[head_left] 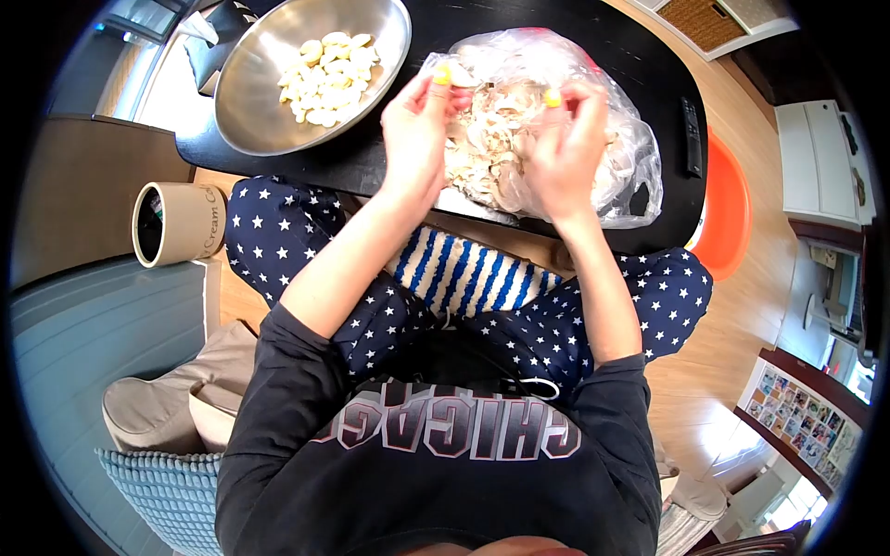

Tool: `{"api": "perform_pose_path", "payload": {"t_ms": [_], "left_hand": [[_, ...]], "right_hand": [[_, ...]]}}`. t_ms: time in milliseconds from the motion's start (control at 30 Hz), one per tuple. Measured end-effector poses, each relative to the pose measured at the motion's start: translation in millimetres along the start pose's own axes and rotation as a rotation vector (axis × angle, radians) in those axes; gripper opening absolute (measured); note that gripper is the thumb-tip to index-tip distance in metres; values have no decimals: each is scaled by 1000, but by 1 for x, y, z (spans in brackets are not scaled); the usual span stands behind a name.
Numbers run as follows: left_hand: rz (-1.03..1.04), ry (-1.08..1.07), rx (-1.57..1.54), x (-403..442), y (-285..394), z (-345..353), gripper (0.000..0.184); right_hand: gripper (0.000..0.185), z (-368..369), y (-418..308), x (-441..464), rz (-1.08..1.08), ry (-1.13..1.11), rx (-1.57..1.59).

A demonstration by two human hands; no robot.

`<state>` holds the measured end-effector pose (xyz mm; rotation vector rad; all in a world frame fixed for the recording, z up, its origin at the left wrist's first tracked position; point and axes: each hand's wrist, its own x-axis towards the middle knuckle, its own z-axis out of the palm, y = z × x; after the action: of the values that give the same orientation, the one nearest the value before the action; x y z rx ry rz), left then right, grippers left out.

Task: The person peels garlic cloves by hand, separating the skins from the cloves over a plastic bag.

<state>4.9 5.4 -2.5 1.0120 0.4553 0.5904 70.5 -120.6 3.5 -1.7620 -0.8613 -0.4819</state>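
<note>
My left hand [417, 130], thumb and fingers closed together, pinches what looks like a pale garlic clove [459, 78] above a clear plastic bag [640, 176]. Over the same bag is my right hand [564, 153], its fingers curled in against the thumb; whatever they hold, if anything, is too hidden to name. Dry garlic skins [496, 130] are heaped in the open bag under both hands. Left of them stands a wide metal bowl [250, 107] with many peeled garlic cloves [329, 79] in its bottom.
The bowl and bag sit on a low black table [371, 167]. A remote control [692, 137] lies by its right edge, and an orange basin [728, 208] is on the floor beyond. A tissue box [215, 51] and a cream bin [190, 222] are at the left.
</note>
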Motion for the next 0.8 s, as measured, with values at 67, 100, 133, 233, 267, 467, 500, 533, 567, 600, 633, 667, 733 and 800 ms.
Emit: {"api": "perform_pose_path", "payload": {"t_ms": [67, 100, 133, 233, 267, 467, 500, 533, 567, 600, 633, 667, 733, 800], "left_hand": [[-12, -13, -44, 5, 6, -5, 22], [-36, -47, -23, 5, 11, -5, 23], [-36, -47, -24, 3, 12, -3, 23], [-82, -198, -26, -1, 12, 2, 28], [-83, -199, -25, -3, 12, 3, 28], [-167, -284, -8, -5, 10, 6, 29], [-167, -285, -9, -5, 10, 6, 29], [-187, -328, -10, -5, 9, 5, 29], [-206, -370, -10, -5, 9, 4, 30], [-207, -370, -10, -6, 8, 5, 30], [-210, -378, -23, -7, 8, 6, 29], [-214, -385, -37, -8, 8, 7, 28], [-278, -417, -148, -5, 3, 3, 27], [-341, -448, -258, -4, 2, 0, 25]], "right_hand": [[9, -8, 5, 3, 52, 77, -31], [9, -13, 4, 7, 97, -7, -20], [10, -16, 4, 9, 143, -89, -10], [10, -14, 5, 4, 169, -200, -14], [10, -13, 4, 3, 203, -297, -43], [5, -6, 4, 3, 220, -228, 34], [7, -6, 4, 3, 243, -223, 87], [7, -7, 4, 3, 243, -223, 87], [11, -7, 4, 3, 247, -215, 157], [15, -8, 3, 4, 250, -207, 227], [15, -8, 0, 5, 251, -207, 227], [17, -9, -5, 6, 228, -196, 255], [18, -9, -8, 7, 206, -184, 282], [17, -9, -6, 8, 171, -200, 311]]}}
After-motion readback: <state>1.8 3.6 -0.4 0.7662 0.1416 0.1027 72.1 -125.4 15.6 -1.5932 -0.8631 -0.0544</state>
